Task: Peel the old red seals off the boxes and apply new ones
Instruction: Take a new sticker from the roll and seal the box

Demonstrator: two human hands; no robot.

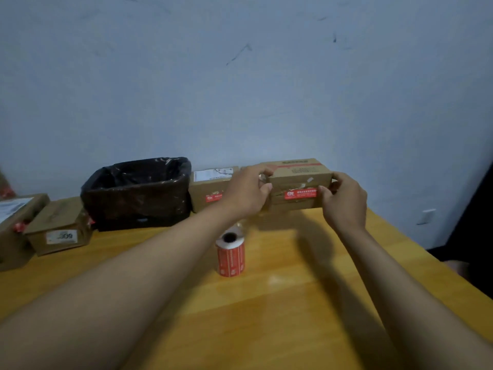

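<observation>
A cardboard box point(298, 184) with a red seal point(300, 194) on its near face sits at the table's point(280, 303) far edge, grasped at either end by the left hand point(246, 192) and right hand point(344, 201), arms outstretched over a sticker roll point(230, 256) standing mid-table.

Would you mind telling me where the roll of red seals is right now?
In the head view, the roll of red seals stands upright mid-table on the wooden table, between the person's forearms, nearer the camera than the box both hands hold.
</observation>
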